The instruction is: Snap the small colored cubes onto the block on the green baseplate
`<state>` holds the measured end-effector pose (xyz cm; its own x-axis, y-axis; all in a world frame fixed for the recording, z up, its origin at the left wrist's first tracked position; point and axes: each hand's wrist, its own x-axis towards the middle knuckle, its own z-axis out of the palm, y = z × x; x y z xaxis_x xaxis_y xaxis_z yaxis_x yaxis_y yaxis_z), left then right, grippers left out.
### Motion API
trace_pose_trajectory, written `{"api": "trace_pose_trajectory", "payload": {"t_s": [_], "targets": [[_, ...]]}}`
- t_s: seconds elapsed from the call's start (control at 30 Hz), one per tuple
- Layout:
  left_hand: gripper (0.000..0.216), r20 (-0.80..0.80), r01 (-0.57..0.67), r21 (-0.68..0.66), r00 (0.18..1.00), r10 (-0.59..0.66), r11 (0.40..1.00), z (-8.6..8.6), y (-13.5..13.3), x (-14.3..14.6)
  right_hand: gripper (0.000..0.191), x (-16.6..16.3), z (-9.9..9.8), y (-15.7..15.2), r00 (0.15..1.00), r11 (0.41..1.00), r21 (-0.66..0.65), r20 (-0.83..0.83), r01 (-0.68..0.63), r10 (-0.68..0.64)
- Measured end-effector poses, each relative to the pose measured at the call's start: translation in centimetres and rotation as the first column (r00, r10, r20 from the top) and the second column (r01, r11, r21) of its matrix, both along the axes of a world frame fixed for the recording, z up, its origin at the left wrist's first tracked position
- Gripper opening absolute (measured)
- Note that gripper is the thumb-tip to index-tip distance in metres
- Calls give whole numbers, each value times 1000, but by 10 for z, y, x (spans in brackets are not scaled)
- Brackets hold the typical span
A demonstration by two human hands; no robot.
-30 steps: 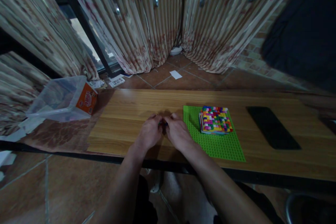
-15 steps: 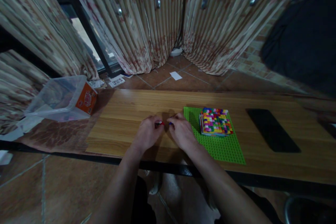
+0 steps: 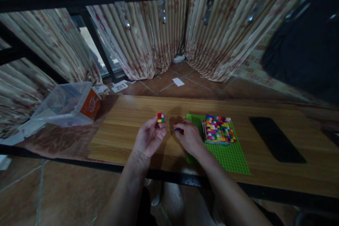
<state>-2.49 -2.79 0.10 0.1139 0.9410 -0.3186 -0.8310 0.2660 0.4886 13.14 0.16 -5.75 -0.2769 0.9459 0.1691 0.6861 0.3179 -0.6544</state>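
My left hand (image 3: 151, 134), turned palm up, pinches a small cluster of toy building bricks (image 3: 160, 117) in red, white, yellow and green between thumb and fingertips. Just to its right, my right hand (image 3: 188, 133) is closed in a pinch on a small blue toy building brick (image 3: 176, 129), mostly covered by the fingers. Right of that hand, a many-coloured block of stacked bricks (image 3: 219, 129) sits on the upper part of a green studded baseplate (image 3: 225, 157). The two hands are apart, above the wooden board.
A clear plastic bin (image 3: 63, 104) with an orange label stands left of the wooden board (image 3: 116, 127). On the right lies a flat black slab (image 3: 277, 139). A black bar (image 3: 180, 178) runs along the front edge. Curtains hang behind.
My left hand has rolled palm up, turning the brick cluster into view. My right hand has moved slightly away to the right. The whole view has shifted a little downward.
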Motion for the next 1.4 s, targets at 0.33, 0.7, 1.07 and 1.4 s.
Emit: {"api": "trace_pose_trajectory", "payload": {"t_s": [0.33,0.7,1.07,1.4], "targets": [[17,-103,-29,-147,995,13,989,-9,6,1,27,2,2,0,1000,1000,15,-14,-5,5],[15,-428,-136,-210,903,34,968,-21,5,17,25,9,0,6,993,998,-46,-114,39,-44],[11,-433,-124,-202,901,25,971,-24,5,21,34,-1,9,3,994,1000,-14,107,-19,21],[8,-443,-163,-184,894,66,969,-27,6,22,24,6,0,7,995,999,18,-94,45,-43]]}}
